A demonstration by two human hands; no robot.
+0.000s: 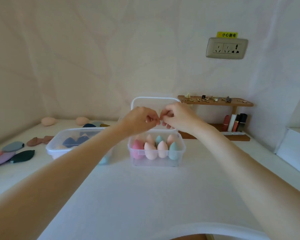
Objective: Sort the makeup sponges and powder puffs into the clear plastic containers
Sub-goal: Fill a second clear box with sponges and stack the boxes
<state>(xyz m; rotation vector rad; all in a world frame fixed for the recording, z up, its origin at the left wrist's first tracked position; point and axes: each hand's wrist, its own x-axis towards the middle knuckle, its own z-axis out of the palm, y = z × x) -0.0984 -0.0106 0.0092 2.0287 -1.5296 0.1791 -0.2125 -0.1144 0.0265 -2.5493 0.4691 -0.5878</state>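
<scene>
Head view: the left hand (140, 119) and the right hand (176, 116) meet fingertip to fingertip above the middle container (156, 154), fingers curled in a pinch around something too small to make out; whether they grip the upright clear lid (155, 103) just behind them cannot be told. Under the hands, the container holds egg-shaped makeup sponges (156, 148) standing points up in two rows: pink, peach and teal. To its left, partly hidden by the left forearm, a second clear container (76, 142) holds dark blue wedge-shaped pieces. Further left on the white table (145, 196) lie flat powder puffs (16, 153) in grey, lilac, dark green, coral and brown. Two peach sponges (48, 121) rest loose near the back wall. To the right stands a small wooden shelf (216, 103) with trinkets on top and lipsticks (235, 122) beneath. A wall socket (226, 48) sits above it.
</scene>
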